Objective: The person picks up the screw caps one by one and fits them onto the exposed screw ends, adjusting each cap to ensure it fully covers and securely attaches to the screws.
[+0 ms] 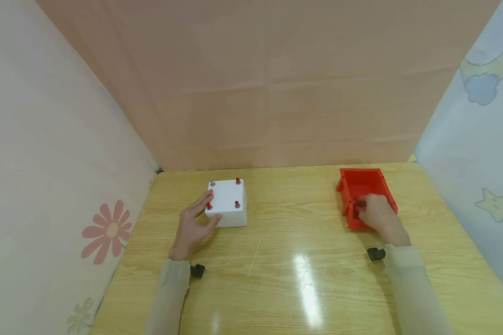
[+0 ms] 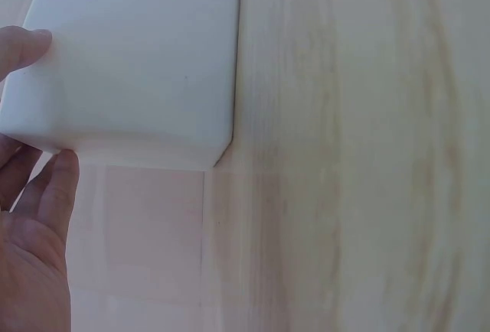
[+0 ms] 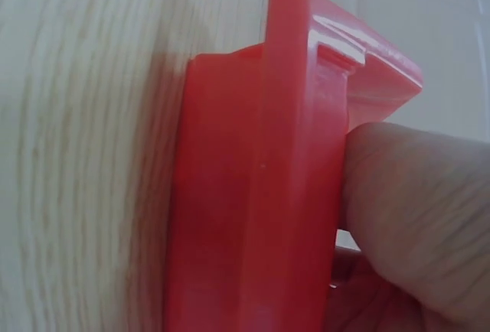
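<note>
A white box (image 1: 227, 197) stands on the table at left, with a metal post at each top corner. Red caps (image 1: 237, 180) cover three posts; the far left post (image 1: 212, 184) is bare metal. My left hand (image 1: 194, 228) holds the box at its left side, thumb on the front face. In the left wrist view, the thumb (image 2: 27, 47) and fingertips (image 2: 65, 165) lie against two faces of the white box. My right hand (image 1: 376, 213) reaches into a red bin (image 1: 347, 195), fingers bent down inside. I cannot tell what those fingers hold, as the bin wall hides them.
The wooden table (image 1: 285, 242) runs between the box and the bin. A brown panel (image 1: 268, 93) closes off the back, with pale decorated walls at left (image 1: 46, 139) and right (image 1: 482, 153). Dark wrist-worn pieces (image 1: 197, 271) sit by both sleeves.
</note>
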### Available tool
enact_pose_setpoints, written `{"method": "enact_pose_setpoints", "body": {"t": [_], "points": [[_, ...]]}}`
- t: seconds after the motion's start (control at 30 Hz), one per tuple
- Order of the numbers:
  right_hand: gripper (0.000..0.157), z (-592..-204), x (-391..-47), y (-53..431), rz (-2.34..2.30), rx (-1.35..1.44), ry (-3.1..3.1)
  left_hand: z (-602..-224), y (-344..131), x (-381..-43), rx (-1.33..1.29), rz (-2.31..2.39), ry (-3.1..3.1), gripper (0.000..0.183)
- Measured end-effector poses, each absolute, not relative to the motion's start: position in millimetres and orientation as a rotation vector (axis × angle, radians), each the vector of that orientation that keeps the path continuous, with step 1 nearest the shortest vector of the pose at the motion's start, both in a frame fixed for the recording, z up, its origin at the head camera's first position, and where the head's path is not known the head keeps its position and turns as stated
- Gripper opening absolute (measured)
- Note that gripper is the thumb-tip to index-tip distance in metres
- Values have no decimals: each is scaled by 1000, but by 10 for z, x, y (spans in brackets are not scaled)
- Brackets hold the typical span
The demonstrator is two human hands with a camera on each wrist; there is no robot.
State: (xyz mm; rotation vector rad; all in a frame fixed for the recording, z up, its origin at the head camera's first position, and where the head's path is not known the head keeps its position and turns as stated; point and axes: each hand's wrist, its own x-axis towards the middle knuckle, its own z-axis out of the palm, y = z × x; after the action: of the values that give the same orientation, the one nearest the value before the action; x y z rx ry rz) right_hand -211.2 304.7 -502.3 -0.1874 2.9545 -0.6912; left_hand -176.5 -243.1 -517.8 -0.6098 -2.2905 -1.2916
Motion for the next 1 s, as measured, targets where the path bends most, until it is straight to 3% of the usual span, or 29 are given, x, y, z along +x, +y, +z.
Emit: {"method": "enact_pose_setpoints", "body": {"t": [1.0], "points": [[18, -5021, -2124, 3054, -757, -181, 2936, -5169, -2441, -1760, -632, -1307, -2293, 62]]}}
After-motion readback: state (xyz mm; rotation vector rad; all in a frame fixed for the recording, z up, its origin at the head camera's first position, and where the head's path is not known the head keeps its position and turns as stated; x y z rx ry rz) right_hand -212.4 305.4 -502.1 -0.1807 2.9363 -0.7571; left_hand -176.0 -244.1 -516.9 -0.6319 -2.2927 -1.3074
